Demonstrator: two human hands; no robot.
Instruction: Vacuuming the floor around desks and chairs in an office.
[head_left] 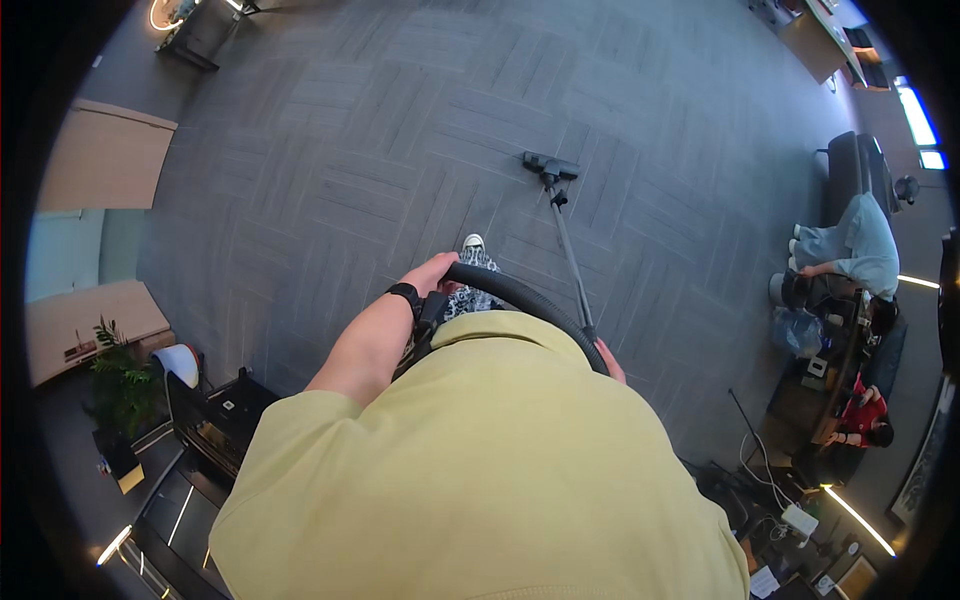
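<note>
A vacuum cleaner stretches out ahead of me, its dark floor head [550, 167] flat on the grey floor. From the head a slim grey wand [571, 250] slopes back toward my right side. A thick black ribbed hose [525, 294] arcs across in front of my body. Near its left end, my left hand [434, 273] is closed around the hose, with a black band on the wrist. My right hand [609, 362] is by the hose and the wand's upper end, mostly hidden behind the hose and my yellow shirt; its grip is not clear. Below my left wrist hangs a dark object [428, 318], partly covered.
Grey patterned floor [400, 130] spreads ahead. On the right, one person [862, 245] in light blue and another [863, 413] in red sit by a dark table [800, 400]. A white power strip [799, 519] with cables lies lower right. Wooden cabinets [110, 155] and a plant [122, 375] stand left.
</note>
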